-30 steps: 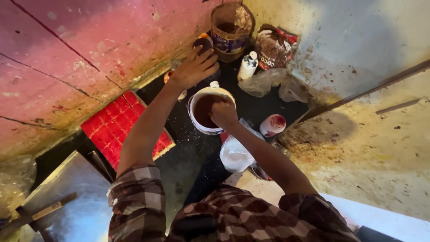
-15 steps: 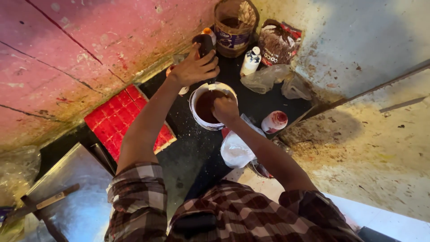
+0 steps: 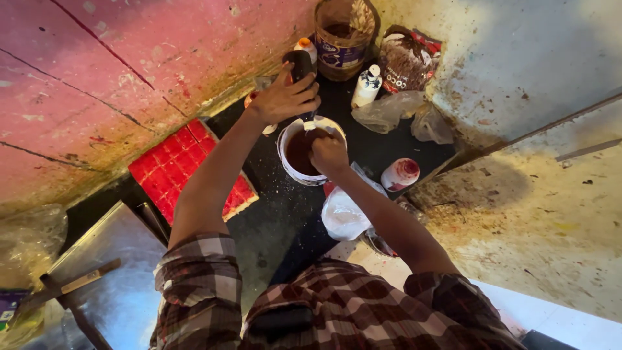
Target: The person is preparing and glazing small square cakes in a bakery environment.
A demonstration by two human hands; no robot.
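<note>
The left hand [image 3: 285,97] is wrapped round a dark squeeze bottle [image 3: 301,65] tipped over a round white bowl [image 3: 291,168] of glossy brown liquid on the speckled black counter [image 3: 272,220]. The right hand [image 3: 328,154] is fisted at the bowl's rim; what it grips is hidden. A red tiled block [image 3: 175,168] crowds the left, crinkled plastic bags [image 3: 389,110] the right.

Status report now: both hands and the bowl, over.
Left hand grips dark bottle, tipped over white bowl. Right hand on bowl rim. White bottle and bags close behind.

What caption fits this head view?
Left hand tips a dark bottle over a white tub of brown liquid; right hand at its rim.
</note>
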